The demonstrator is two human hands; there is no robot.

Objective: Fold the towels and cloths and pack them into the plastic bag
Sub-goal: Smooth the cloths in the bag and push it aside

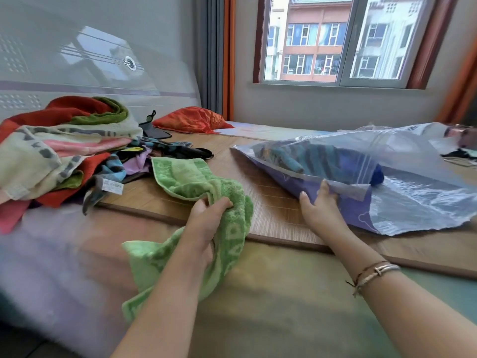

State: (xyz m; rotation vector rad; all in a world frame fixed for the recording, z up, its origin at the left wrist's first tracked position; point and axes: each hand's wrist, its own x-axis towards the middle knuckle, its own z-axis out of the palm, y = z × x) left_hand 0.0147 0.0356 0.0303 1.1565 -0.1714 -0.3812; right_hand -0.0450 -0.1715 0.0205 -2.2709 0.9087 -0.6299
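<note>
Both forearms reach out over the bed. Left hand (pixel 206 223) has its fingers curled tight around a bunched green towel (pixel 201 200), which trails from the bamboo mat (pixel 271 202) down toward the camera. Right hand (pixel 322 205) pinches the near edge of the plastic bag (pixel 413 192) lying on the mat, thumb under, fingers over.

Judging from the task, this towel wants folding next: better to release the bag, spread the towel flat, and square its corners before sliding it in.

Count: 1 green towel in hand, 1 bag with at least 1 blue striped towel (pixel 322 158) inside, 1 mixed pile of cloths (pixel 64 151) at left, too tangled to number.
</note>
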